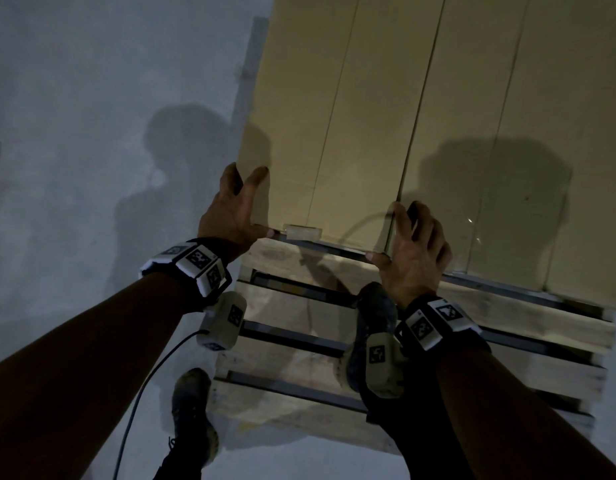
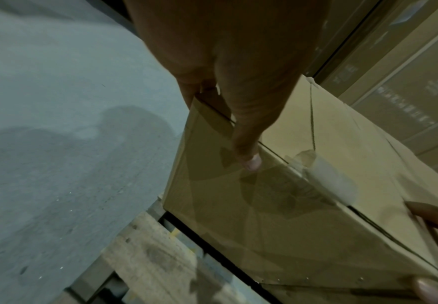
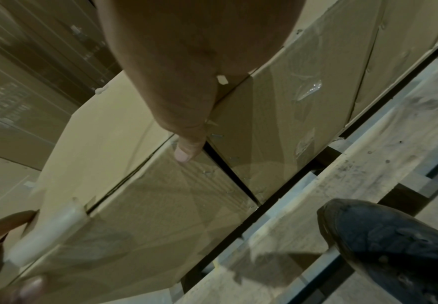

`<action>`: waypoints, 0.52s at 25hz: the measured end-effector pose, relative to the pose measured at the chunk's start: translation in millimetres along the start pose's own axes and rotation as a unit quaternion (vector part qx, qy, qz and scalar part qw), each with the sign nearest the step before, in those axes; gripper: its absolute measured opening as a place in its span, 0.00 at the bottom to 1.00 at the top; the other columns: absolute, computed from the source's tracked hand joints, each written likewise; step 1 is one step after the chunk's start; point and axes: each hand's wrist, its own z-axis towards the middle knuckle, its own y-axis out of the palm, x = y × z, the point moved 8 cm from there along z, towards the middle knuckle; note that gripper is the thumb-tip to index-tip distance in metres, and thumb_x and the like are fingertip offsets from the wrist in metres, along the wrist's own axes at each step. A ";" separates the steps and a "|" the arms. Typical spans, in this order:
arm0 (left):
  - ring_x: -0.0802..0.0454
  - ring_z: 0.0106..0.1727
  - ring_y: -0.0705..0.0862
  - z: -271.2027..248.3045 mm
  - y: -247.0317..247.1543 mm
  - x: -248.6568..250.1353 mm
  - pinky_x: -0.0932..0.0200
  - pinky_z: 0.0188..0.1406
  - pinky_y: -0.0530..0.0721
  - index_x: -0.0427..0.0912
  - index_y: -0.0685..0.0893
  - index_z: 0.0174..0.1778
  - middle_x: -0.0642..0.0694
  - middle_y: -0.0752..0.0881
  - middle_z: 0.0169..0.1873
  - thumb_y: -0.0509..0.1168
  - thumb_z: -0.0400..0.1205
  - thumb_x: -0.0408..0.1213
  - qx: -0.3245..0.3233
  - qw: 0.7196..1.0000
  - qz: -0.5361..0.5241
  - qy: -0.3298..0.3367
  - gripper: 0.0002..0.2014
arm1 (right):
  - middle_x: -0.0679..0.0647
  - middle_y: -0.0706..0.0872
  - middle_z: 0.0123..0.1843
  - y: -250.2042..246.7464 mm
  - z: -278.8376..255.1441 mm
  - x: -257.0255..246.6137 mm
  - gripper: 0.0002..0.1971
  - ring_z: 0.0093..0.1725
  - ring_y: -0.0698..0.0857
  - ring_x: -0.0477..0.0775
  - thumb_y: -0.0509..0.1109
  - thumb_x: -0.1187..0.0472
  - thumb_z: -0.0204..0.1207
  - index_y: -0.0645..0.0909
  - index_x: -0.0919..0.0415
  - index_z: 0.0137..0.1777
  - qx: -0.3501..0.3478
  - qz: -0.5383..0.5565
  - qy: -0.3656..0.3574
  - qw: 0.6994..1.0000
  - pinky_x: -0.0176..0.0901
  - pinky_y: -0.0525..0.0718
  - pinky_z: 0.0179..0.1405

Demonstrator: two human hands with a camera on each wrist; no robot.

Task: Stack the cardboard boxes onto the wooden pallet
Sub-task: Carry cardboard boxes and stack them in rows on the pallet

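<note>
A tan cardboard box (image 1: 334, 116) sits on the far part of the wooden pallet (image 1: 299, 358). My left hand (image 1: 246, 206) grips its near left corner, thumb (image 2: 249, 160) on the near face and fingers spread over the corner. My right hand (image 1: 400, 237) grips the near right corner, thumb (image 3: 186, 150) on the near face and fingers curled into the narrow gap beside a second, taped box (image 1: 524, 133). A white plastic strip (image 1: 303, 233) caps the near top edge.
My right shoe (image 1: 372, 327) stands on the pallet slats, the left shoe (image 1: 192, 410) on the grey concrete floor (image 1: 92, 133). A cable (image 1: 143, 393) hangs from the left wrist. Stacked printed cartons (image 2: 407, 82) rise behind the boxes.
</note>
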 end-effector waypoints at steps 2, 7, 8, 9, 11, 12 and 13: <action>0.34 0.77 0.68 1.6 1.6 -0.4 0.31 0.69 0.79 0.55 0.54 0.84 0.41 0.52 0.83 0.83 0.67 0.45 0.000 1.000 -0.004 -0.004 0.55 | 0.54 0.40 0.89 0.3 0.3 -1.5 0.49 0.87 0.42 0.62 0.76 0.44 0.75 0.47 0.43 0.88 0.000 -0.013 0.000 1.000 0.65 0.49 0.82; 0.30 0.80 0.62 2.9 5.0 2.3 0.32 0.77 0.70 0.55 0.53 0.84 0.38 0.48 0.84 0.85 0.63 0.51 -0.001 1.000 -0.016 -0.027 0.59 | 0.56 0.39 0.90 0.8 -2.6 -5.2 0.54 0.88 0.41 0.62 0.77 0.41 0.72 0.43 0.46 0.89 -0.001 -0.018 -0.016 1.000 0.65 0.48 0.83; 0.30 0.80 0.61 2.8 5.8 2.6 0.33 0.77 0.69 0.55 0.53 0.84 0.37 0.47 0.84 0.85 0.63 0.52 -0.004 0.999 -0.016 -0.029 0.60 | 0.56 0.39 0.90 0.7 -3.0 -6.4 0.54 0.88 0.40 0.62 0.76 0.41 0.73 0.43 0.47 0.89 0.004 -0.019 -0.025 1.000 0.65 0.48 0.83; 0.29 0.81 0.60 2.7 5.7 2.6 0.33 0.78 0.69 0.55 0.53 0.85 0.37 0.47 0.84 0.85 0.62 0.52 -0.006 0.999 -0.015 -0.029 0.60 | 0.56 0.38 0.90 0.0 -3.0 -7.8 0.53 0.88 0.40 0.62 0.76 0.42 0.74 0.43 0.48 0.89 0.007 -0.018 -0.033 0.999 0.64 0.47 0.83; 0.29 0.81 0.60 2.8 5.1 2.3 0.33 0.78 0.69 0.55 0.52 0.85 0.37 0.46 0.84 0.85 0.62 0.53 -0.007 0.999 -0.012 -0.030 0.61 | 0.56 0.38 0.90 0.0 -2.0 -8.9 0.51 0.88 0.40 0.63 0.75 0.43 0.76 0.44 0.49 0.89 0.006 -0.014 -0.039 0.999 0.64 0.47 0.83; 0.30 0.81 0.60 2.6 5.1 2.1 0.33 0.77 0.69 0.55 0.52 0.85 0.37 0.46 0.84 0.84 0.62 0.54 -0.007 0.999 -0.010 -0.032 0.61 | 0.56 0.39 0.90 -0.3 -1.7 -9.3 0.50 0.88 0.41 0.63 0.74 0.43 0.76 0.44 0.49 0.89 0.004 -0.016 -0.039 0.999 0.64 0.47 0.83; 0.30 0.81 0.59 1.9 5.0 2.6 0.33 0.77 0.69 0.55 0.52 0.85 0.37 0.46 0.84 0.84 0.62 0.54 -0.007 0.999 -0.010 -0.034 0.61 | 0.56 0.39 0.90 -0.7 -1.6 -9.4 0.50 0.88 0.41 0.63 0.74 0.43 0.77 0.44 0.49 0.89 0.003 -0.019 -0.038 0.999 0.63 0.47 0.83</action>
